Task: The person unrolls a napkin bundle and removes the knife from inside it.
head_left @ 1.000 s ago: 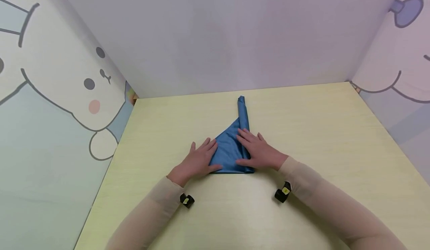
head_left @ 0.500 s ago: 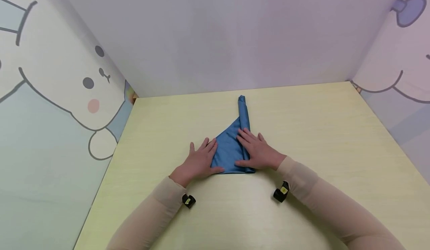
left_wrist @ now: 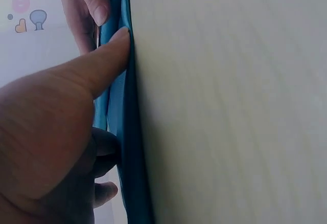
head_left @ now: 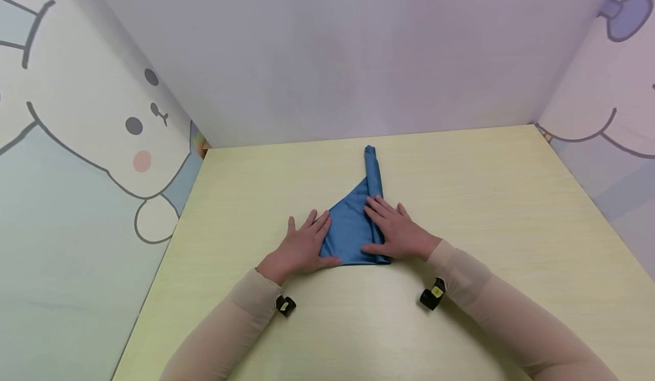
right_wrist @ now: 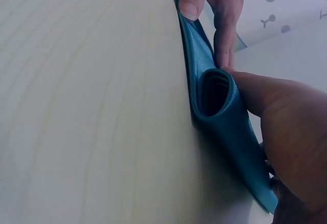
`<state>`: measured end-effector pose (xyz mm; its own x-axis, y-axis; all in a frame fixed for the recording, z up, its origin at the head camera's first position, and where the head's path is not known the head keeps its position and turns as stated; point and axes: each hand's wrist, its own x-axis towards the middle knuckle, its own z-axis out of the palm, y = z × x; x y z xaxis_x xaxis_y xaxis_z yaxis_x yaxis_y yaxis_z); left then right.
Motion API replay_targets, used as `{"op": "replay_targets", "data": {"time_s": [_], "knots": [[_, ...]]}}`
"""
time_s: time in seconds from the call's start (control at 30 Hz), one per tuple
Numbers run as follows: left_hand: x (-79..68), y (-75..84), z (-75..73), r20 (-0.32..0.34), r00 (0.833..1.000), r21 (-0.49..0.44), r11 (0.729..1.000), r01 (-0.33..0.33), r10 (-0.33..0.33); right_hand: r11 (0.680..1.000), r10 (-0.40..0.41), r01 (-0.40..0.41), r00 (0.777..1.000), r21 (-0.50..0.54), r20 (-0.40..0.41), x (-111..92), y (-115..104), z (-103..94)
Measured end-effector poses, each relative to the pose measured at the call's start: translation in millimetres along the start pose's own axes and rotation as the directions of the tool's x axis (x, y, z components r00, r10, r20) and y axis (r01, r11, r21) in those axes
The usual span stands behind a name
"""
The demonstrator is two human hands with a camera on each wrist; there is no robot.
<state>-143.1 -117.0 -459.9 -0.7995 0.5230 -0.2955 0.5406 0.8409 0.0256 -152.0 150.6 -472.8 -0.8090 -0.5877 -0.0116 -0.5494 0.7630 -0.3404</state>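
Note:
A shiny blue cloth [head_left: 348, 233] lies on the table, its left part flat with a slanting upper edge. Its right side is wound into a narrow roll [head_left: 374, 176] that points away toward the back. My left hand [head_left: 302, 247] rests with spread fingers on the cloth's left part, thumb along the near edge. On the roll lies my right hand [head_left: 401, 234], fingers extended over it and thumb on the flat part beside it. In the right wrist view the roll's near end [right_wrist: 217, 93] shows several wound layers. My palms hide parts of the cloth.
The pale wooden table [head_left: 460, 187] extends around the cloth on all sides. A plain wall [head_left: 332, 57] stands along its back edge. Printed cartoon panels [head_left: 92, 199] flank it left and right. A small black camera [head_left: 432, 294] hangs at each wrist.
Very little differs. My right hand and the roll have shifted a touch to the right. The left hand stays nearly in place, its thumb slightly farther right.

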Motion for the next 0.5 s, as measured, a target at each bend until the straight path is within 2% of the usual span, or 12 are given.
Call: {"op": "replay_targets", "data": {"time_s": [0.5], "knots": [[-0.2,-1.2,1.6,-0.005,1.0,-0.012,1.0,0.003,-0.003,1.0,0.016,-0.016,1.0,-0.001,-0.007,-4.8,3.3,-1.4]]}}
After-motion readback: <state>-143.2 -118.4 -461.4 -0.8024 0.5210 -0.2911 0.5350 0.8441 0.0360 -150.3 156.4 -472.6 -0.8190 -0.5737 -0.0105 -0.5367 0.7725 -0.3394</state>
